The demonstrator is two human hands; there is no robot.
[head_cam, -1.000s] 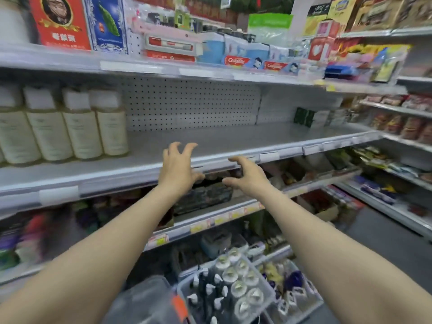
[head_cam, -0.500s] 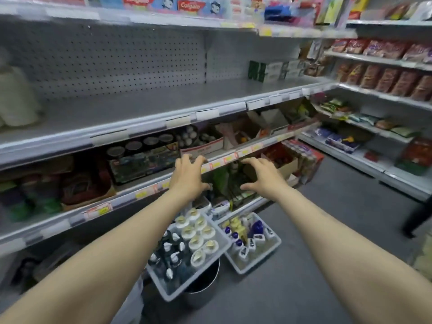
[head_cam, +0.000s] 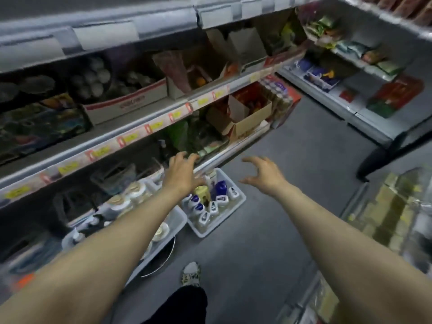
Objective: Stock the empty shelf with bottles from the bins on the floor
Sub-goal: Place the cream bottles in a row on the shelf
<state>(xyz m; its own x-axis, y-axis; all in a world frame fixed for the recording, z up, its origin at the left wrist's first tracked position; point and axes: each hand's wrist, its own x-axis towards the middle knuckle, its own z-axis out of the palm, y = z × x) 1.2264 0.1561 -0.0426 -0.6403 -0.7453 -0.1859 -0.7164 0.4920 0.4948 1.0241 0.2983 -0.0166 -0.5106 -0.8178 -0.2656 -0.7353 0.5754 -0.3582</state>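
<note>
Two white bins stand on the grey floor at the foot of the shelving. The right bin [head_cam: 240, 199] holds several small blue-capped and white bottles [head_cam: 218, 202]. The left bin [head_cam: 178, 222] holds cream-lidded jars [head_cam: 135, 190] and dark pump bottles, partly hidden by my forearm. My left hand [head_cam: 182, 173] hovers open above the gap between the bins, fingers spread. My right hand [head_cam: 264, 173] hangs open above the floor, just right of the right bin, fingers curled. Both hands hold nothing. The edge of the empty shelf [head_cam: 163, 22] runs along the top.
Stocked lower shelves [head_cam: 145, 132] with yellow price tags and cardboard boxes [head_cam: 243, 115] line the left. More shelving [head_cam: 364, 113] stands at the far right, and wrapped goods [head_cam: 392, 213] at the right. My shoe [head_cam: 190, 274] is on the floor below. A round metal object [head_cam: 161, 258] sits under the left bin.
The view has tilted down from the empty shelf to the floor bins. Both open hands have come down from shelf height to just above the bins.
</note>
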